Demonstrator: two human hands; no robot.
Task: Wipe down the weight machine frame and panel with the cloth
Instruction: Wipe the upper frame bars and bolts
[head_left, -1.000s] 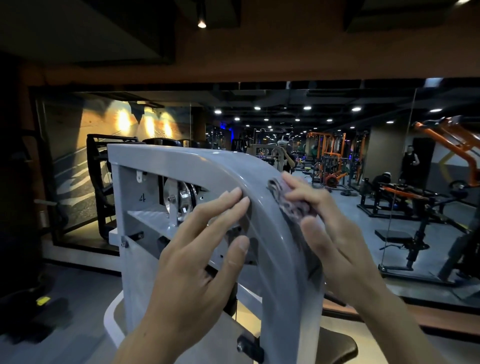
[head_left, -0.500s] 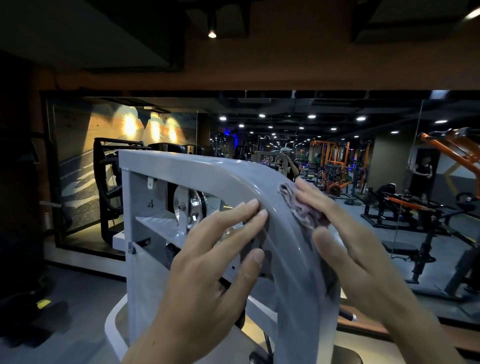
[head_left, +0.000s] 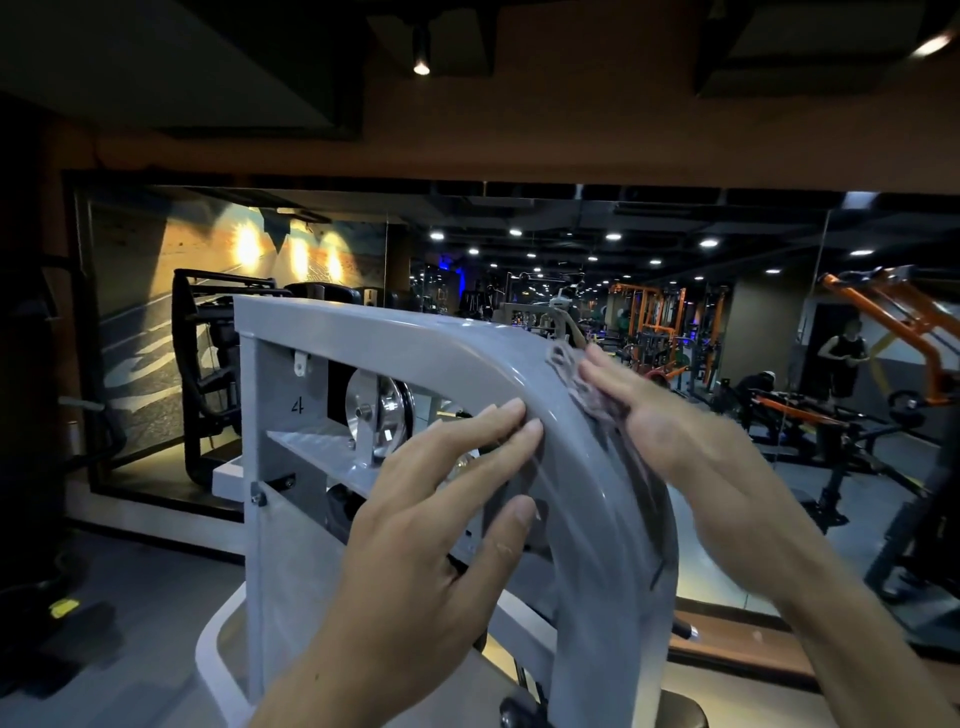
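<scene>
One grey weight machine frame (head_left: 415, 338) fills the middle of the view, its top bar running from 9 o'clock across and bending down in a broad curve toward 5 o'clock. Inside the frame, at about 10 o'clock from the centre, sits one silver pulley wheel (head_left: 379, 410), with a dark "4" marked on the panel (head_left: 297, 405) to its left.

Two bare hands are on the curve. The left hand (head_left: 436, 525) reaches up from 6 o'clock, fingers straight and spread, fingertips resting flat on the inner edge of the curved bar, thumb laid against its side; it grasps nothing. The right hand (head_left: 691, 441) comes in from 4 o'clock, slightly blurred, fingers extended and pressing one crumpled grey cloth (head_left: 571, 374) against the outer face of the curve near its top, at about 1 o'clock.

Behind, a wall mirror (head_left: 727, 270) reflects orange gym racks (head_left: 649, 312).
</scene>
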